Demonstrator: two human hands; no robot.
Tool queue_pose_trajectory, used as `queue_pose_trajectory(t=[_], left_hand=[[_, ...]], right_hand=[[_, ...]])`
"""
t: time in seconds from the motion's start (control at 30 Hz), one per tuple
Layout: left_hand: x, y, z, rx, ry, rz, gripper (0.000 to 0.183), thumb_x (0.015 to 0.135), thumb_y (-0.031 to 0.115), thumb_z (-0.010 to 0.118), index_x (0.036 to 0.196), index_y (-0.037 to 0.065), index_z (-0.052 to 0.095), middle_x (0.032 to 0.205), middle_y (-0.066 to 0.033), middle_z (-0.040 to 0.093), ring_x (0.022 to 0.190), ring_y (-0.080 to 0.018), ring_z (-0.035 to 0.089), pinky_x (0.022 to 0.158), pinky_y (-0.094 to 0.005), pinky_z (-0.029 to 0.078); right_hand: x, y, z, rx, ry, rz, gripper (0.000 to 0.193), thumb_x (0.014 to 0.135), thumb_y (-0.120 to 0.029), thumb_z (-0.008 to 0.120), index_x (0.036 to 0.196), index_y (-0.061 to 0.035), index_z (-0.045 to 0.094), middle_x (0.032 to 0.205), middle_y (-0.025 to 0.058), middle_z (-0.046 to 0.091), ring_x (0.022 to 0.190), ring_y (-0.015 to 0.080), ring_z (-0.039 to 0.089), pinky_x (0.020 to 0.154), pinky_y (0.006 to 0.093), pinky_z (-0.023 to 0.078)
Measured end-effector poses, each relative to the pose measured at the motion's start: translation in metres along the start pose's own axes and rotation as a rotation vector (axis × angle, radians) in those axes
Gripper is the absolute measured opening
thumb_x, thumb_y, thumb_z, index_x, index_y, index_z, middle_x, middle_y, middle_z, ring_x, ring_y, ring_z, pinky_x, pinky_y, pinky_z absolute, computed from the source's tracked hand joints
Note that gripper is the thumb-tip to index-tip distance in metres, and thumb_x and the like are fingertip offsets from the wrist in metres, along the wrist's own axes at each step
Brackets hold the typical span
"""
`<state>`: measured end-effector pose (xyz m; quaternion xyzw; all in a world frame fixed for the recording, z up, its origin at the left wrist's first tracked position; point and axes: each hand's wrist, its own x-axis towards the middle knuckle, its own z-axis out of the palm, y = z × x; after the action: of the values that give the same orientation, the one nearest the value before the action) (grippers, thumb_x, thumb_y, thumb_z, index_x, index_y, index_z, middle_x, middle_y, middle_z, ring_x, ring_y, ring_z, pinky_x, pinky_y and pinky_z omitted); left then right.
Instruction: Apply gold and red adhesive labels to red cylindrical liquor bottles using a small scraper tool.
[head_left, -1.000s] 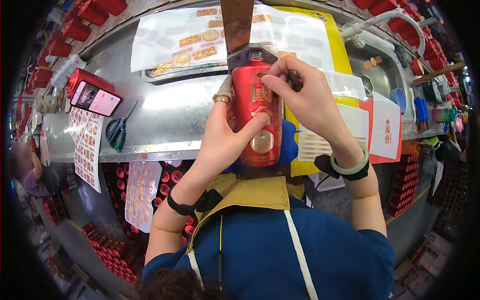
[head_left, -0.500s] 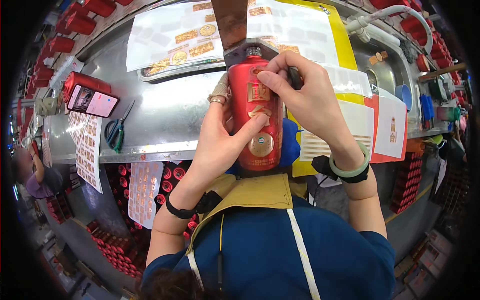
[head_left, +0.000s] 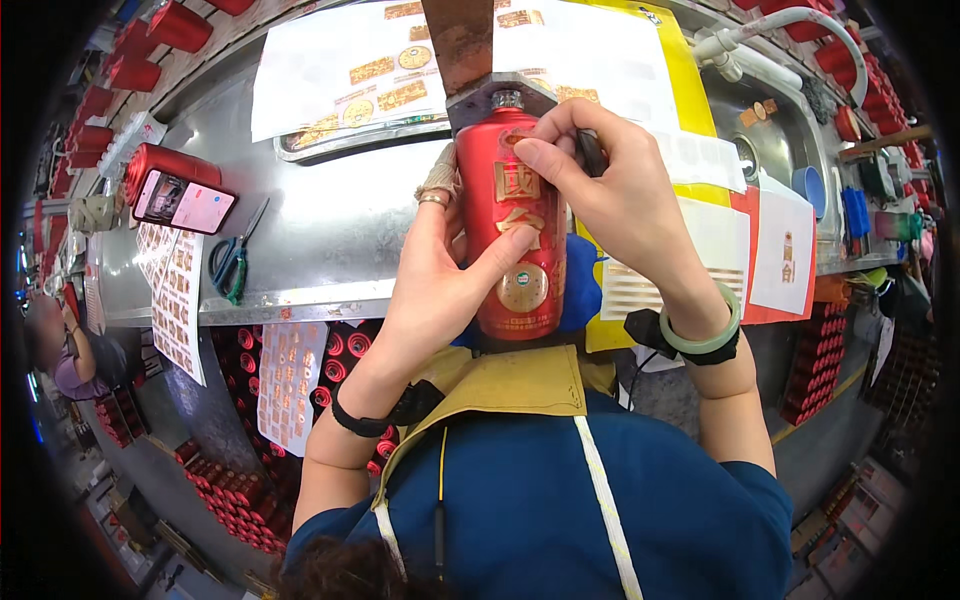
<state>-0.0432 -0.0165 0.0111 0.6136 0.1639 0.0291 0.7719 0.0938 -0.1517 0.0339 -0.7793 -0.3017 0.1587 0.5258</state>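
A red bottle [head_left: 484, 180] with gold characters and a round gold emblem lies with its neck pointing away from me, against a dark metal rest [head_left: 540, 92]. My left hand [head_left: 430, 290] wraps its left side, the thumb lying across the front near the lower character. A pale cover sits on one of that hand's fingers. At the bottle's upper right, my right hand [head_left: 625, 190] has thumb and index finger pinched against a small gold mark. A dark rounded object [head_left: 592, 153] is tucked in its curled fingers; its kind is unclear. Blue cloth [head_left: 580, 285] shows beside the bottle.
Sheets of gold decals [head_left: 345, 75] lie across the metal bench [head_left: 310, 215]. Left are a phone [head_left: 185, 203] leaning on a red container and scissors [head_left: 230, 262]. Right are striped decal sheets [head_left: 680, 285] and a sink [head_left: 790, 130]. Another person [head_left: 75, 345] is at far left.
Both hands keep almost the same pose on the bottle. The view has shifted very slightly; nothing has been taken hold of or let go.
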Motion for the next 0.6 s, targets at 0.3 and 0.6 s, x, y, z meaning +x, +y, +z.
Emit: queue_pose_trajectory(t=[0.3, 0.6], left_hand=[[0.002, -0.007, -0.006, -0.234, -0.026, 0.062, 0.061, 0.109, 0.016, 0.054, 0.159, -0.004, 0.025, 0.151, -0.0167, 0.049, 0.137, -0.0199, 0.051, 0.115, -0.0359, 0.042], [0.002, -0.007, -0.003, -0.163, -0.009, 0.094, 0.071, 0.103, 0.007, 0.063, 0.160, -0.003, 0.022, 0.155, -0.0173, 0.043, 0.139, -0.0210, 0.049, 0.116, -0.0367, 0.041]], right_hand=[[-0.011, 0.021, -0.003, 0.291, 0.124, 0.093, 0.024, 0.105, -0.024, 0.063, 0.104, 0.0005, 0.063, 0.077, -0.0031, 0.057, 0.068, 0.0040, 0.046, 0.061, 0.0228, 0.039], [-0.046, 0.022, 0.014, 0.514, 0.035, 0.319, 0.036, 0.090, -0.023, 0.084, 0.103, -0.0073, 0.054, 0.086, -0.0061, 0.045, 0.077, 0.0035, 0.040, 0.067, 0.0194, 0.037]])
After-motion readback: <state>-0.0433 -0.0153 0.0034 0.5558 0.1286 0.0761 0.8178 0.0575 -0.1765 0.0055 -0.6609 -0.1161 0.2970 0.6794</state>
